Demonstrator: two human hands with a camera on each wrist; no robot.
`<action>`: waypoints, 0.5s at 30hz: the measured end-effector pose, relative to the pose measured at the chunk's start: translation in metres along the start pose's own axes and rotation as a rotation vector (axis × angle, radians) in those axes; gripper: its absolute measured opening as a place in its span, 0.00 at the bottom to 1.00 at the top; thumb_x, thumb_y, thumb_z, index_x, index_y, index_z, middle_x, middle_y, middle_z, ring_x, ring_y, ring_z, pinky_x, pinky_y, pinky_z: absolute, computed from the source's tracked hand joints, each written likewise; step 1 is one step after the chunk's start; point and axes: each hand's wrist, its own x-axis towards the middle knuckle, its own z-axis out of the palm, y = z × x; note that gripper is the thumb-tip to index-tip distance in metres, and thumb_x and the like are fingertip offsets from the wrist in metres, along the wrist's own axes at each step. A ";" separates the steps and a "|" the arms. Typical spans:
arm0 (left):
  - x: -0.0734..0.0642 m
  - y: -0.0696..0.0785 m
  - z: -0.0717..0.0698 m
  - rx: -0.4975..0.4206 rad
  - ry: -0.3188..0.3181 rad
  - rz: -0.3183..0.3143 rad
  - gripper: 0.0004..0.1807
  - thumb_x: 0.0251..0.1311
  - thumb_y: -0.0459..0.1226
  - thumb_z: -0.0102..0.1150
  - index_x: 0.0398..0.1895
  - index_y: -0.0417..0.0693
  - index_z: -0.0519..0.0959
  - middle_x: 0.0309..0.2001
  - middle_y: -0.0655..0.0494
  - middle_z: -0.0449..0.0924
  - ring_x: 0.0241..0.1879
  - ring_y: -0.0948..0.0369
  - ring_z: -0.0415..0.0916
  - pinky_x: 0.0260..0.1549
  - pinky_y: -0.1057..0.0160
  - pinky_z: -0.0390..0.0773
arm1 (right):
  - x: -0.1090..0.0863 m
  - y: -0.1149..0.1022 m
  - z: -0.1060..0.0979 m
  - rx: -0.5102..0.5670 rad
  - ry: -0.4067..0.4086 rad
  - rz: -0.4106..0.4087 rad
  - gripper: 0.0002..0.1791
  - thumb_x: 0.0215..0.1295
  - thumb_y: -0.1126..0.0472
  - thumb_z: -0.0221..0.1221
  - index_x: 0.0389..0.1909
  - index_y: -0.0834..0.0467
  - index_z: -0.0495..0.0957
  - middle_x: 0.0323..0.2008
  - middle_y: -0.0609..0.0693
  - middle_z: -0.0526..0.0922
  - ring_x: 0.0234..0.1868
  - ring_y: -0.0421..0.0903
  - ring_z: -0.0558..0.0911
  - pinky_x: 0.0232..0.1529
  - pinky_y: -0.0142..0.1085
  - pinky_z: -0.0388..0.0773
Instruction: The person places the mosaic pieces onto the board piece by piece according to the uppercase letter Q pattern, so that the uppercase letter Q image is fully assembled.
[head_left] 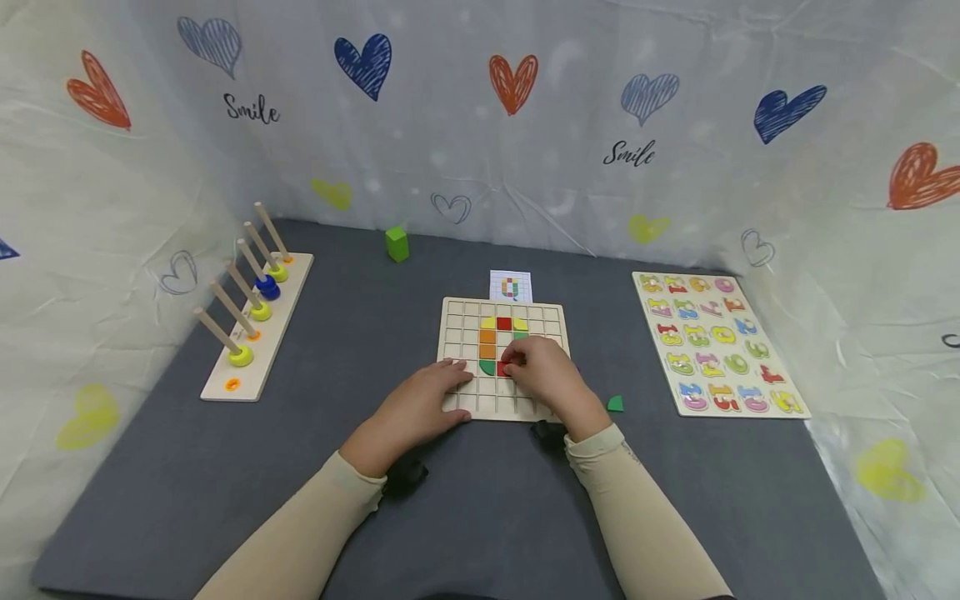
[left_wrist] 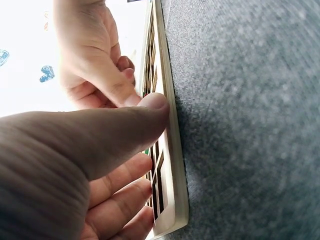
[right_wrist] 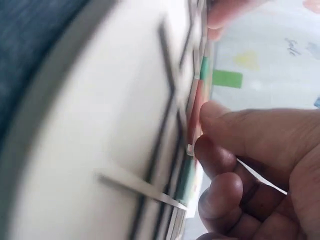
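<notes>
A wooden grid board [head_left: 465, 400] lies on the table, with yellow, red, orange and green tiles set in a ring. My left hand [head_left: 423, 400] rests on its left part, fingers extended over the cells and thumb [left_wrist: 155, 105] at the front edge. My right hand [head_left: 547, 375] is over the right part, its thumb and curled index finger together at a red square tile [head_left: 503, 369] in the ring's lower row. In the right wrist view the thumb tip touches this red tile [right_wrist: 196, 107], which lies in the grid. The right hand hides part of the ring.
A pattern card [head_left: 510, 286] lies behind the board. One loose green quarter-round tile [head_left: 615, 404] is right of my right wrist. A peg stand with rings [head_left: 277, 350] is at left, a green block [head_left: 397, 244] at back, a puzzle board [head_left: 720, 346] at right.
</notes>
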 end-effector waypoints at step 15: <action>-0.001 0.001 -0.001 -0.004 -0.018 -0.021 0.35 0.68 0.44 0.76 0.76 0.47 0.78 0.82 0.50 0.70 0.85 0.48 0.60 0.81 0.43 0.66 | -0.054 0.061 -0.097 0.017 0.102 0.062 0.13 0.80 0.62 0.63 0.58 0.62 0.87 0.52 0.59 0.86 0.43 0.53 0.81 0.42 0.46 0.80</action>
